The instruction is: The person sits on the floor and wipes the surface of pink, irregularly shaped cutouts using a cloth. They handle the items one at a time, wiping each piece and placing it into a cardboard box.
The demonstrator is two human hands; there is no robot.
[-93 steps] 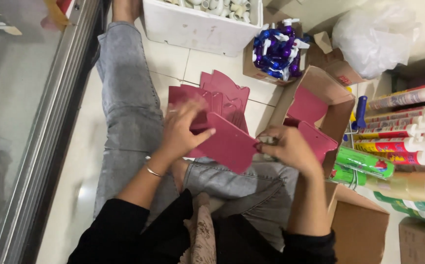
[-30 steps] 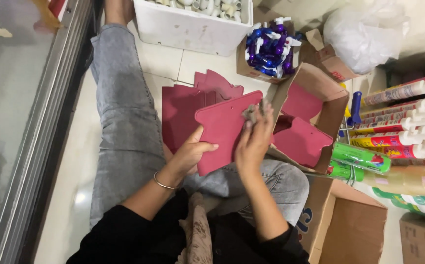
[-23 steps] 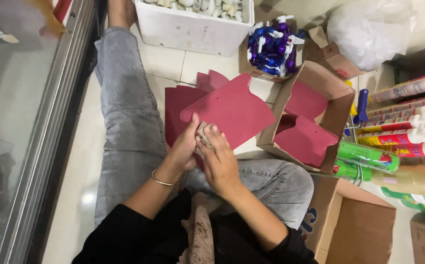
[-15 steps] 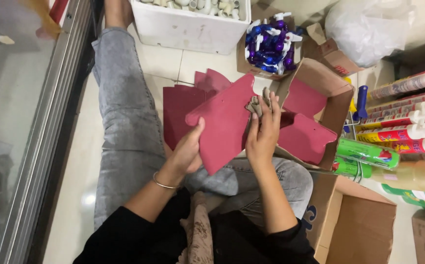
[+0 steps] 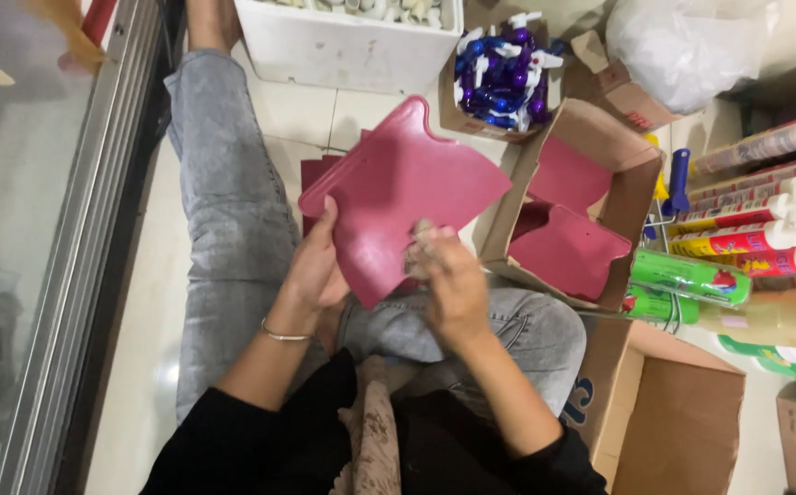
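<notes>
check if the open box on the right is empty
No, the open cardboard box holds at least two dark pink pieces like the one in hand.

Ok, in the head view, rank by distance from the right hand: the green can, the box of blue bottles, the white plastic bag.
From the right hand:
1. Green can, lying to its right among the tubes.
2. Box of blue bottles, up ahead on the floor.
3. White plastic bag, far upper right corner.

White tub (image 5: 343, 50) at top; beside it small box of blue-and-white caps (image 5: 503, 78). Open carton (image 5: 631, 197) with more pink sheets. Right: white bag (image 5: 691, 46), row of sealant tubes (image 5: 764, 215), green can (image 5: 689, 278).
</notes>
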